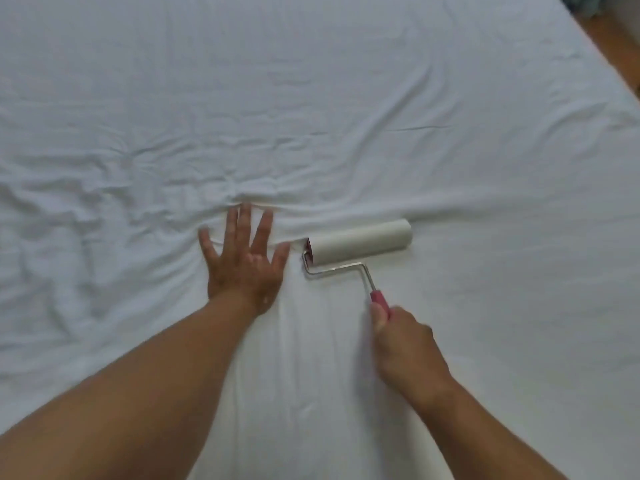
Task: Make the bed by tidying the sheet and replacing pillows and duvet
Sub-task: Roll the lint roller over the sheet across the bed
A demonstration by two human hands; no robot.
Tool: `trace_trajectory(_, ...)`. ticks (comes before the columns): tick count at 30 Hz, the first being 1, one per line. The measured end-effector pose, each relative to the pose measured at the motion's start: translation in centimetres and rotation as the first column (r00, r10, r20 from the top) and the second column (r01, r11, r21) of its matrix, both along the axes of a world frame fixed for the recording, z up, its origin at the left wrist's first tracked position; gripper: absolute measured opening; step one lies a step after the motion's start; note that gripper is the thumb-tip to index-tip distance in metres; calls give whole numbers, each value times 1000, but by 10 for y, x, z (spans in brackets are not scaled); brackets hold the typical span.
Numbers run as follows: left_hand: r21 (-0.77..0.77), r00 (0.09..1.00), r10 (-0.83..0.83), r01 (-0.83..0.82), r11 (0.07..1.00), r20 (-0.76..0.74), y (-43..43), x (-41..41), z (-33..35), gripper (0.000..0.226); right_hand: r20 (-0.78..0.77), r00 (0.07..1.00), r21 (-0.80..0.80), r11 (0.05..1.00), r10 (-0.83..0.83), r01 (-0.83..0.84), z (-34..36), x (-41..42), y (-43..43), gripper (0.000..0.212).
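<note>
**White sheet under a flat hand and a roller**

A white sheet [346, 81] covers the bed and fills almost the whole view. Near its middle the left hand [244, 265] lies palm down, fingers straight and spread. It grasps nothing and presses the cloth flat. Just past its fingertips the cloth bunches into a ridge of folds.

The right hand [405, 344] is curled round the pink handle [379, 301] of a roller [360, 242], thumb laid along the grip. A bent wire runs from the handle up to the white drum. The drum rests on the sheet just right of the left hand, its pink end close to that hand's thumb.

Farther out, creases spread to the left and across the middle, while the right side lies smoother. In the top right corner a strip of wooden floor [620, 46] shows past the bed's edge.
</note>
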State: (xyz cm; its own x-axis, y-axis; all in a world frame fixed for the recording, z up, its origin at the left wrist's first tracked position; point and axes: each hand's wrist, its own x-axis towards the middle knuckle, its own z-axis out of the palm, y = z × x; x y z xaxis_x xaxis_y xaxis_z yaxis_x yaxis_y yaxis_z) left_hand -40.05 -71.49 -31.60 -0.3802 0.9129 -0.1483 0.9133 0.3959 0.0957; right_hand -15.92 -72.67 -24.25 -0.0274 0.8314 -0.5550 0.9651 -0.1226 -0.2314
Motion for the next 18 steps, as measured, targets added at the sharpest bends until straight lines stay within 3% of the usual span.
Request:
trace_trajectory(4,-27,997,74,-74,997,5,43,-15,-1,65,-86,993,46,996,85,-81,17,-60,85,39)
trace_trajectory(8,-31,997,70,-71,997,-15,45,-12,-6,66,0,990,29,989,143,-143,-4,-27,39,40)
trace_trajectory(12,-6,997,73,-73,997,-21,46,-12,-16,68,12,990,-82,987,-139,140,12,-7,0,47)
trace_trajectory(14,6,997,77,-77,997,-30,48,-12,-23,69,-30,987,16,987,-159,159,16,-21,30,49)
trace_trajectory(16,24,996,79,-78,997,-41,50,-12,-30,70,-37,999,157,987,-14,20,15,-46,86,44)
trace_trajectory(18,31,996,73,-71,997,-49,51,-13,-36,70,-102,994,262,965,41,-13,15,-82,151,44)
